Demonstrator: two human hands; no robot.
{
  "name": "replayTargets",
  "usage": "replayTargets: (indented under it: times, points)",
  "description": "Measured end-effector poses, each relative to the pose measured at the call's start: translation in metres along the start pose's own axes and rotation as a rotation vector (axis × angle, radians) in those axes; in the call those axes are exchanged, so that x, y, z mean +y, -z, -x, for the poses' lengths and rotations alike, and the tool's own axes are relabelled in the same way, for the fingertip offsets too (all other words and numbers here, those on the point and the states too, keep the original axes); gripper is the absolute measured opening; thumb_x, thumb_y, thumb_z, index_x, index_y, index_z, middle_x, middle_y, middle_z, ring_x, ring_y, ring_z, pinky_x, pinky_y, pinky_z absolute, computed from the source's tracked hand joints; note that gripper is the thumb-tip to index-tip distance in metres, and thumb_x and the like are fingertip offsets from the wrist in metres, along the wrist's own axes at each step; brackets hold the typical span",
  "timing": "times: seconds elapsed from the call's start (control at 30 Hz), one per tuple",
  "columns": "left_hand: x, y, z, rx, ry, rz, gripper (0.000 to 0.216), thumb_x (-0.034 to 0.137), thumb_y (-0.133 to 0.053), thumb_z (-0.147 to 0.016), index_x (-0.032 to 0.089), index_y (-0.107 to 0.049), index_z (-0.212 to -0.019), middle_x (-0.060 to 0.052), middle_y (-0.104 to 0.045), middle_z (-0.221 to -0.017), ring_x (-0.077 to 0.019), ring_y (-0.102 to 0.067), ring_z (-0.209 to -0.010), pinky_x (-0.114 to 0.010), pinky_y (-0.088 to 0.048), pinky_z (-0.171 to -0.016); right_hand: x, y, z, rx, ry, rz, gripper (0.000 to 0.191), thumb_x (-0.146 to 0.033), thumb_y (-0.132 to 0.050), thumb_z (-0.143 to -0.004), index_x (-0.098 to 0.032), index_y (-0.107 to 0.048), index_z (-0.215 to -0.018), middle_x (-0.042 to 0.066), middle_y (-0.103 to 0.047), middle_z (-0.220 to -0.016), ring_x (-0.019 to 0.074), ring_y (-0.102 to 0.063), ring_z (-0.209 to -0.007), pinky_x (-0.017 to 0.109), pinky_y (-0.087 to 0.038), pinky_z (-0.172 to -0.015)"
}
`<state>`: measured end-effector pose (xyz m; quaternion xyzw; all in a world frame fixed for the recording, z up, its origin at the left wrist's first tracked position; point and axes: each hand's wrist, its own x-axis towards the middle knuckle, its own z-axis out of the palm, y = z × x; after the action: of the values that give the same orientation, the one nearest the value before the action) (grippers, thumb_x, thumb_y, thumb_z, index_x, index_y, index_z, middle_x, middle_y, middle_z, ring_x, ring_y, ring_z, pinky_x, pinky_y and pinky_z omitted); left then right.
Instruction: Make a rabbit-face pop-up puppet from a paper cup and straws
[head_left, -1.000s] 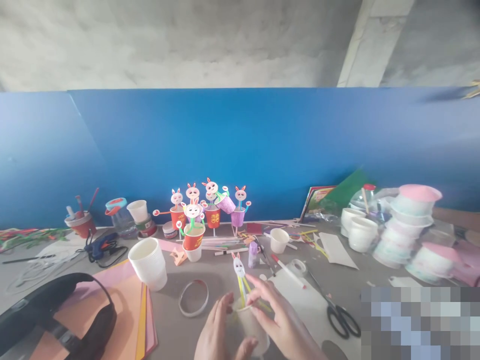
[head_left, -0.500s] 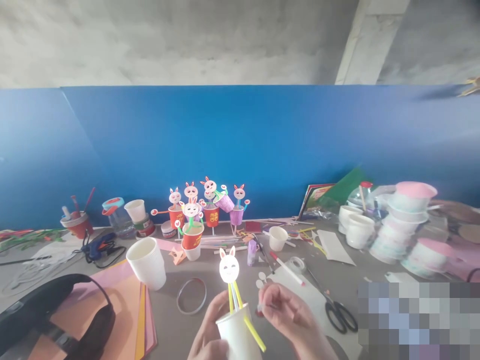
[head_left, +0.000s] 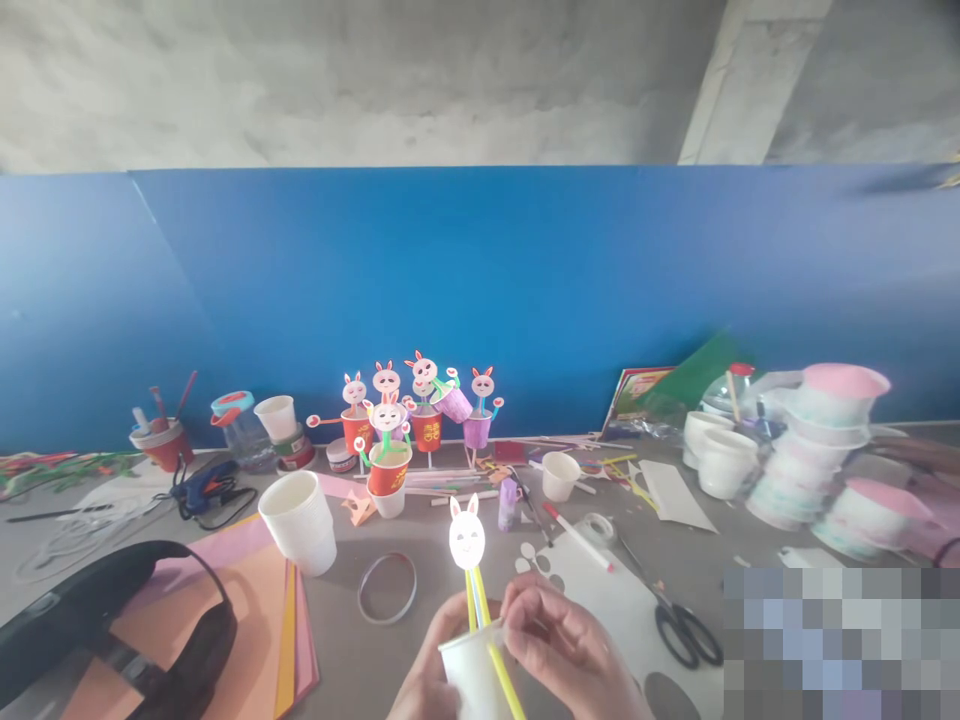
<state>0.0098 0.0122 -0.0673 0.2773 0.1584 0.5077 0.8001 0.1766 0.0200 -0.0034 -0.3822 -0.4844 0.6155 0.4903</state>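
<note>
Far L, glossy black curved plastic item (head_left: 45, 615) overlaps smooth coloured paper sheets (head_left: 259, 600); just behind, blue glue gun (head_left: 199, 490) w/ cord loops, so a snagged cord could drag it across the table (head_left: 349, 650). Next R, nested white paper cups (head_left: 300, 525), tapered, tilted, prob. easy to topple w/ an elbow bump. Then thin ring (head_left: 387, 588) lying flat, prob. tape; behind it rabbit figures (head_left: 390, 465) in red & purple cups, heads on thin stalks, prob. top-heavy. Front ctr, L hand (head_left: 433, 665) wraps a plain white paper cup (head_left: 474, 680), thumb on its side; too hard a squeeze could buckle the thin wall. From cup rises a flat oval rabbit head (head_left: 467, 540) on slim yellow & pale stalks; a knock could bend or tilt it. Yellow strip (head_left: 504, 680) slants down over the cup's R side, free lower end, so it could catch on a finger & pull loose. R hand (head_left: 559, 640) at rim, thumb & fingertips drawn to a narrow pinch; can't tell what, if anything, is btwn them. A slip there might dent the rim. Farther R, white sheet (head_left: 637, 610), then metal scissors (head_left: 688, 635), rounded black handles; sleeve could sweep them. Far R, stacked pastel cups (head_left: 806, 470), rounded, blurry.
</note>
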Motion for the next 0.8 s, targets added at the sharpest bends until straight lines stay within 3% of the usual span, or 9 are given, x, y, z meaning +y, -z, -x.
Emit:
replayTargets:
  times: [0.13, 0.23, 0.33, 0.43, 0.67, 0.8]
  points:
    - [0.0, -0.007, 0.004, 0.042, -0.015, -0.059, 0.066, 0.049, -0.085, -0.064, 0.03, -0.067, -0.125, -0.009, -0.069, -0.119, -0.0238, -0.068, -0.082, -0.031, -0.045, -0.069, 0.0, 0.001, 0.001, -0.031, -0.007, 0.026, 0.033, -0.052, -0.077, -0.08, -0.022, -0.066, -0.071, -0.002, -0.055, -0.085, 0.0138, -0.054, -0.076, 0.021, -0.045, -0.071]
    - [0.001, -0.008, 0.007, 0.054, 0.039, -0.058, 0.061, 0.048, -0.081, -0.072, 0.033, -0.064, -0.128, -0.007, -0.069, -0.117, -0.0153, -0.064, -0.066, -0.029, -0.044, -0.064, -0.004, 0.004, 0.0, -0.101, 0.025, 0.105, 0.033, -0.053, -0.069, -0.087, -0.023, -0.062, -0.076, -0.002, -0.053, -0.086, 0.0134, -0.052, -0.072, 0.023, -0.043, -0.067]
    - [0.002, -0.007, 0.008, 0.071, 0.027, -0.056, 0.052, 0.047, -0.08, -0.074, 0.035, -0.067, -0.123, -0.003, -0.07, -0.115, -0.0121, -0.062, -0.064, -0.027, -0.042, -0.062, -0.011, 0.005, -0.002, -0.167, 0.093, 0.284, 0.035, -0.053, -0.059, -0.093, -0.022, -0.056, -0.077, -0.001, -0.052, -0.084, 0.0149, -0.051, -0.074, 0.025, -0.042, -0.069]
    - [0.001, -0.007, 0.008, 0.084, 0.013, -0.065, 0.053, 0.045, -0.079, -0.076, 0.031, -0.066, -0.126, -0.005, -0.073, -0.104, -0.0165, -0.064, -0.07, -0.029, -0.044, -0.066, -0.019, 0.005, -0.003, -0.181, 0.114, 0.434, 0.035, -0.052, -0.053, -0.096, -0.023, -0.051, -0.077, -0.001, -0.052, -0.08, 0.0166, -0.052, -0.075, 0.027, -0.042, -0.069]
    - [0.001, -0.01, 0.007, 0.051, -0.009, -0.116, 0.055, 0.045, -0.078, -0.078, 0.025, -0.063, -0.128, -0.006, -0.074, -0.089, -0.022, -0.067, -0.078, -0.028, -0.04, -0.068, -0.024, 0.005, 0.002, -0.218, 0.075, 0.517, 0.032, -0.049, -0.046, -0.099, -0.024, -0.047, -0.079, -0.002, -0.05, -0.078, 0.0163, -0.051, -0.074, 0.026, -0.042, -0.067]
    - [0.002, -0.011, 0.006, 0.067, -0.025, -0.149, 0.062, 0.049, -0.081, -0.072, 0.024, -0.065, -0.126, -0.007, -0.073, -0.1, -0.0266, -0.067, -0.091, -0.031, -0.04, -0.074, -0.025, 0.006, 0.006, -0.203, 0.148, 0.635, 0.026, -0.042, -0.042, -0.101, -0.026, -0.045, -0.08, -0.002, -0.052, -0.082, 0.0162, -0.053, -0.076, 0.026, -0.043, -0.071]
